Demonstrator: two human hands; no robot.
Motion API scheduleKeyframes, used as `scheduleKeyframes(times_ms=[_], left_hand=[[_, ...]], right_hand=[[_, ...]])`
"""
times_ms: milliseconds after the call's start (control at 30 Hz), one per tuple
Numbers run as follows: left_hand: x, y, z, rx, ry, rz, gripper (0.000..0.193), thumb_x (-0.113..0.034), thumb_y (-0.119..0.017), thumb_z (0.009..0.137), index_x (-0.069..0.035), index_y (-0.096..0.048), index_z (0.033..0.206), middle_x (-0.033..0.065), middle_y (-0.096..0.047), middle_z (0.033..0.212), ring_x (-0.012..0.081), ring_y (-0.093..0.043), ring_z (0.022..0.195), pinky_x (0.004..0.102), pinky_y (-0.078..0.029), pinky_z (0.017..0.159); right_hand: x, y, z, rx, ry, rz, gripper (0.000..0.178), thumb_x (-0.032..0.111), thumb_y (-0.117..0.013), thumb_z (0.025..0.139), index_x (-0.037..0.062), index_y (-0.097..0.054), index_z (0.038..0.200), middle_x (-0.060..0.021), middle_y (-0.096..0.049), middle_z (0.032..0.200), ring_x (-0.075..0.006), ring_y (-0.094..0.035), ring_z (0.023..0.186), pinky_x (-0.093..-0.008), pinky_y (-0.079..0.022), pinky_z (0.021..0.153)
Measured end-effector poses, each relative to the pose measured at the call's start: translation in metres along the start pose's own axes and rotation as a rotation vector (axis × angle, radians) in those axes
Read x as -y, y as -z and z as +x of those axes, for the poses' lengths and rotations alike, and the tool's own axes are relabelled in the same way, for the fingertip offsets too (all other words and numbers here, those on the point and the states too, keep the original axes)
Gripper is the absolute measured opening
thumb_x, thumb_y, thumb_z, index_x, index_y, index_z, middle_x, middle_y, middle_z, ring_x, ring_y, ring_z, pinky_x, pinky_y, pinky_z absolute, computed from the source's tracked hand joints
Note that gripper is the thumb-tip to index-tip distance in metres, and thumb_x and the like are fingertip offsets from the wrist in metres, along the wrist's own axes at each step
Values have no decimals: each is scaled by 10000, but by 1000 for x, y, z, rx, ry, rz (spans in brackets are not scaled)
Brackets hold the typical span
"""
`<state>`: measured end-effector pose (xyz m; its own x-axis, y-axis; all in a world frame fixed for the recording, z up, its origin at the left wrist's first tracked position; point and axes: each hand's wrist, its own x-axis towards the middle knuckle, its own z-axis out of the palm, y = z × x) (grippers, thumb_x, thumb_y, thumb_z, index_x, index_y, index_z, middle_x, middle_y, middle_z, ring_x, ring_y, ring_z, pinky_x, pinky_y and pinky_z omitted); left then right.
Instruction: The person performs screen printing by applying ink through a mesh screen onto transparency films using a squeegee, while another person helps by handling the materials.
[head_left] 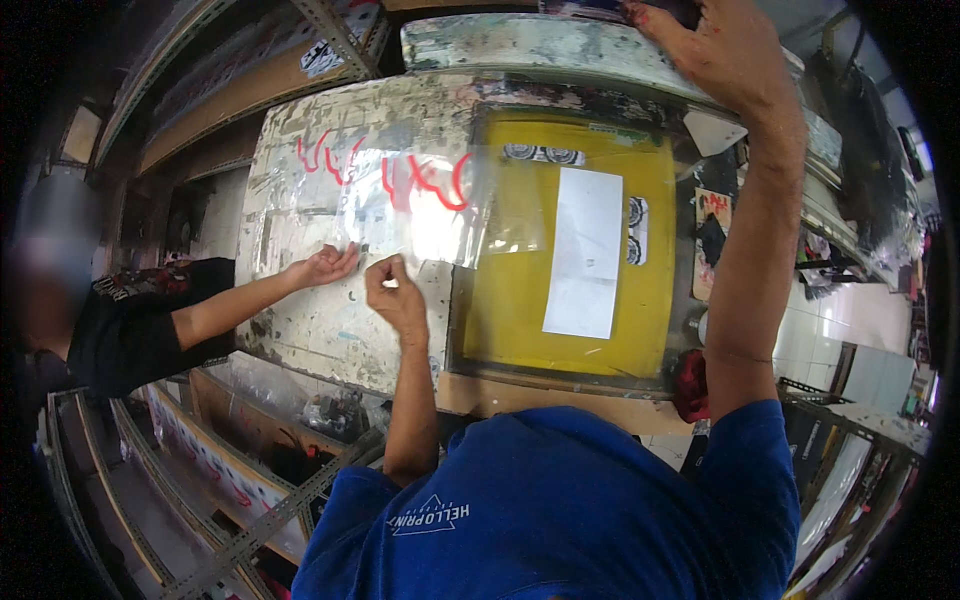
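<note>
My left hand (398,300) is closed in a pinch at the near edge of a clear plastic sheet (370,215) with red hand-drawn marks. The sheet lies over a paint-spattered board and overlaps the left part of a yellow printing screen (510,320). A white paper strip (585,250) lies on the screen, between small black-and-white printed patches. My right hand (715,55) reaches to the far right, over a stained ledge; its fingertips have red stains. A dark object lies beside them, and the frame's top edge cuts off part of the hand.
A co-worker's hand (328,265) is by the sheet, left of mine. The spattered board (310,330) adjoins the screen. The stained ledge (540,45) runs along the back. Metal-framed shelves (240,540) stand at the near left, and a red item (690,385) is by my right arm.
</note>
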<state>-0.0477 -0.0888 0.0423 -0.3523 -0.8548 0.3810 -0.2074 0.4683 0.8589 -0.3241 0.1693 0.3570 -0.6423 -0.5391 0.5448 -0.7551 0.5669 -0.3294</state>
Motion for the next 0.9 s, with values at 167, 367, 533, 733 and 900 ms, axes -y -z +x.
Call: scheduleKeyframes(times_ms=[167, 367, 533, 733, 900], left_hand=[[40, 71, 30, -179, 50, 219, 196, -137, -713, 885, 51, -663, 911, 122, -660, 831, 231, -591, 779, 365, -475, 766], [-4, 37, 27, -83, -563, 462, 279, -111, -756, 797, -17, -680, 1049, 139, -660, 966, 333, -611, 949, 456, -440, 853], [7, -39, -11, 449, -376, 529, 331, -239, -808, 743, -180, -734, 1060, 19, -626, 1029, 243, -567, 979, 429, -406, 807], [26, -56, 4, 267, -162, 47, 101, -45, -776, 732, -77, -741, 821, 95, -616, 807, 274, -604, 754, 384, -466, 679], [-39, -44, 4, 627, -298, -76, 154, -83, -794, 715, -61, -751, 861, 95, -664, 959, 283, -631, 889, 400, -490, 804]], right_hand=[[29, 5, -8, 26, -55, -80, 383, 244, -623, 789, 43, -732, 1096, -112, -692, 742, -197, -564, 603, -326, -430, 576], [18, 4, -10, -24, 16, -184, 368, 251, -613, 789, 58, -742, 1075, -71, -653, 669, -156, -513, 550, -297, -402, 534], [10, 9, 1, 127, -104, -2, 367, 262, -611, 798, 55, -746, 1069, -56, -634, 633, -145, -490, 517, -280, -398, 520], [29, 10, -5, 32, -42, -94, 376, 270, -614, 808, 50, -744, 1085, -53, -637, 625, -142, -490, 510, -286, -403, 521], [7, 10, 2, 183, -167, -98, 381, 265, -617, 812, 53, -741, 1103, -85, -684, 702, -150, -530, 547, -280, -438, 565]])
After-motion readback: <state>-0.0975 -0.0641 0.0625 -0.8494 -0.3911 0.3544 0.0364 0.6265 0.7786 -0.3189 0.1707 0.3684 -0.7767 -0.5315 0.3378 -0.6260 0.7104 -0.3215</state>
